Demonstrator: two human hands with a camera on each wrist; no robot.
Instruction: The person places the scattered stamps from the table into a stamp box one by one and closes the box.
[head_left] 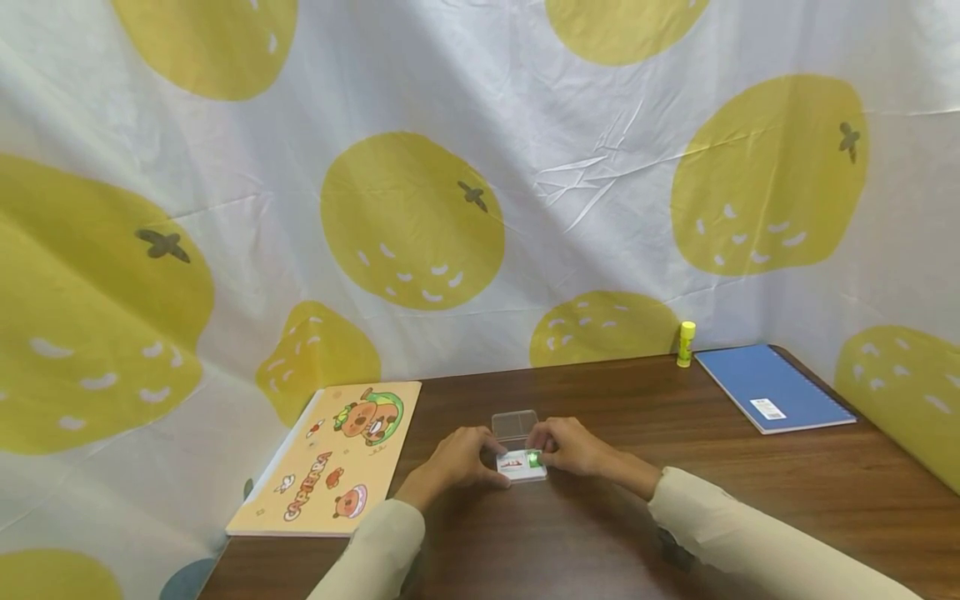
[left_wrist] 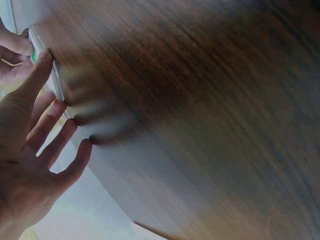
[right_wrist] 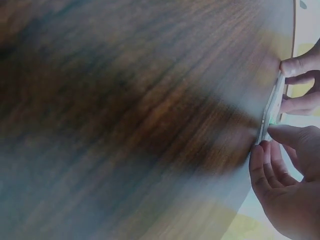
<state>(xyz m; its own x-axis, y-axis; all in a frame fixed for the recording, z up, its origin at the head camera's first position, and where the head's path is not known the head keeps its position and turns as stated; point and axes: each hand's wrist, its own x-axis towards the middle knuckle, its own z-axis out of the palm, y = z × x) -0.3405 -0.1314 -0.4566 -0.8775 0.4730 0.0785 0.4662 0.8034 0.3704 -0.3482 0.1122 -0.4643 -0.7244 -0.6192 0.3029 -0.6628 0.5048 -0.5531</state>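
A small clear plastic case [head_left: 528, 478] lies on the table with its transparent lid [head_left: 513, 424] swung back. Inside, on the left, is a white card-like piece [head_left: 511, 463] with red print; a shiny green item [head_left: 534, 459] sits at the right, its kind too small to tell. My left hand [head_left: 467, 458] holds the case's left side between thumb and fingers; the left wrist view shows its outer fingers [left_wrist: 77, 155] spread near the tabletop. At the case's right end, my right hand [head_left: 570, 447] pinches at the green item, fingertips partly hiding it.
A peach capybara-print book [head_left: 330, 467] lies at the left of the brown wooden table [head_left: 600, 542]. At the back right stand a yellow-green glue stick [head_left: 686, 343] and, flat beside it, a blue spiral notebook [head_left: 772, 383]. A fruit-print curtain [head_left: 510, 250] hangs behind.
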